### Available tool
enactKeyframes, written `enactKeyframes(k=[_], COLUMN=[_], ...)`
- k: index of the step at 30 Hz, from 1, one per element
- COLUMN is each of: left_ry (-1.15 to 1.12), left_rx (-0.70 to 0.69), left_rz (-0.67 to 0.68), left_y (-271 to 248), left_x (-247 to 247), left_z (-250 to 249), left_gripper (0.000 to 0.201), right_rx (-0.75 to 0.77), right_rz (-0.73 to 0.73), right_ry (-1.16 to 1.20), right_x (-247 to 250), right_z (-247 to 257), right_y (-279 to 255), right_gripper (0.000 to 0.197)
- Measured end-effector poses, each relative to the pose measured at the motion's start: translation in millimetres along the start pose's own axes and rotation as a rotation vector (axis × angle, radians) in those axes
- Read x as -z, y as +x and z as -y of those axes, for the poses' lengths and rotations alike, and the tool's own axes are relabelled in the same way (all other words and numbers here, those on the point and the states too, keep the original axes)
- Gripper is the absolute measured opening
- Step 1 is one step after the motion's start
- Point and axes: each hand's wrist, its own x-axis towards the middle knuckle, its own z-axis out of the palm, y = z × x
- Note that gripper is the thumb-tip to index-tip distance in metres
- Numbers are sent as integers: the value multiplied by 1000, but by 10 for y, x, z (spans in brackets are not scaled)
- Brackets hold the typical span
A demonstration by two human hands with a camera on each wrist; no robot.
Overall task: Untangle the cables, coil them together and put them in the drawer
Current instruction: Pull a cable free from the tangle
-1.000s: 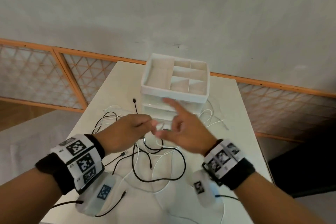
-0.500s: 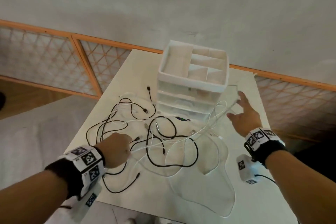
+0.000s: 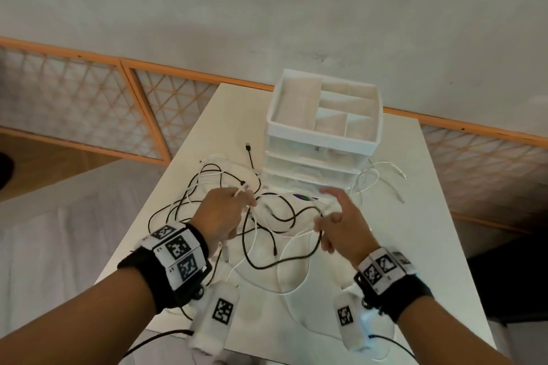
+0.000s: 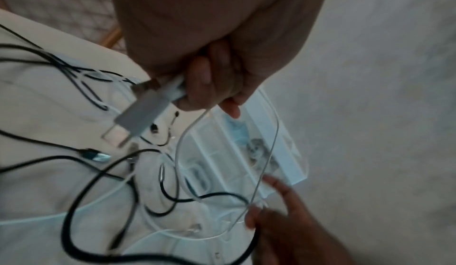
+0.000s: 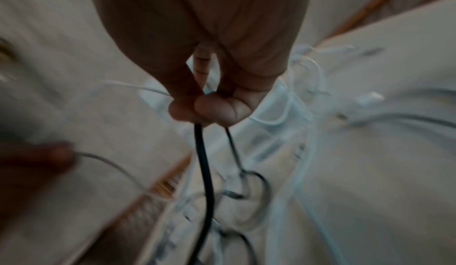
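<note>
Two hands hold cables from a messy pile on a white table.

On the left side of the table [image 3: 462,261] lie loops of black and white cables [image 3: 207,187], all mixed up. The left hand [image 3: 221,216] is up above them with its fingers curled tight round a white cable [image 4: 222,171] near its plug [image 4: 143,111] (the plug sticks out past the fingers). In the middle, a black cable [image 3: 284,216] loops across the table between the two hands. The right hand [image 3: 345,224] pinches that black cable with finger and thumb, and a thin white one runs by the same fingers. Behind the hands stands the white drawer box [image 3: 323,139] with trays on top, and its drawers look closed. More white cable [image 3: 382,176] lies on the table to the right of the box.
</note>
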Motion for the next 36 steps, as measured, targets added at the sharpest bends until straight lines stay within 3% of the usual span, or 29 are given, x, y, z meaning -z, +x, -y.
enactKeyframes(k=[2, 4, 8, 14, 16, 20, 24, 27, 30, 32, 36], left_ry=[-65, -55, 22, 558, 562, 379, 586, 441, 184, 135, 132], left_rx=[-114, -239, -229, -205, -144, -154, -153, -121, -189, -249, -314], left_rz=[54, 153, 395, 150, 144, 154, 236, 193, 123, 157, 308], left_y=[-36, -71, -48, 209, 239, 254, 262, 293, 253, 182, 5], left_x=[-93, -210, -340, -10, 86, 158, 182, 191, 147, 73, -212], left_z=[-158, -283, -250, 137, 190, -23, -118, -182, -515, -747, -1022], left_gripper=[27, 29, 33, 38, 37, 43, 47, 42, 39, 37, 31], right_rx=[141, 207, 287, 333, 293, 266, 318, 79, -156, -68, 468], right_rz=[41, 82, 20, -506, -558, -651, -786, -598, -375, -379, -330], right_ry=[97, 198, 376, 622, 554, 498, 413, 252, -162, -373, -393], right_x=[96, 140, 192, 680, 788, 951, 1157, 1185, 1126, 1010, 590], right_z=[520, 918, 1291, 1186, 1050, 918, 740, 361, 277, 507, 1109], right_y=[-113, -215, -318, -137, -68, 36, 229, 368, 304, 170, -117], right_gripper=[50, 35, 20, 19, 18, 14, 19, 34, 53, 58, 43])
